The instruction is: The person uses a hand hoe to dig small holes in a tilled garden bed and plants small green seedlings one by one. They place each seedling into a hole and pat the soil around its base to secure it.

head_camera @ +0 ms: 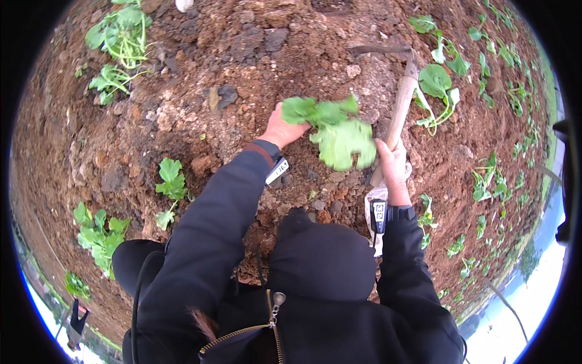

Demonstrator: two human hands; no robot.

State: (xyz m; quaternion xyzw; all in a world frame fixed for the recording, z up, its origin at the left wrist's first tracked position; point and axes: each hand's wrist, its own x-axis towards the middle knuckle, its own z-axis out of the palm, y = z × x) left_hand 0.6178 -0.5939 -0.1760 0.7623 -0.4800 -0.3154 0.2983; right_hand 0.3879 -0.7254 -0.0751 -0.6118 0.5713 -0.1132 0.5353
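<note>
My left hand (284, 127) is closed on a leafy green seedling (343, 143) just above the soil. Its broad leaves are blurred and cover my fingertips; its roots are out of sight. My right hand (392, 164) grips the wooden handle of a hoe (403, 102), low on the shaft. The metal hoe blade (379, 49) rests at the soil farther ahead, pointing left. A pale, thin sheet-like thing (370, 200) shows below my right hand, partly hidden by the wrist device.
Loose seedlings lie in a pile (125, 38) at upper left, with another bunch (102, 239) beside my left knee. A single seedling (172, 179) lies left of my left forearm. Rows of young plants (511, 57) run along the right. A distant person (78, 321) appears at lower left.
</note>
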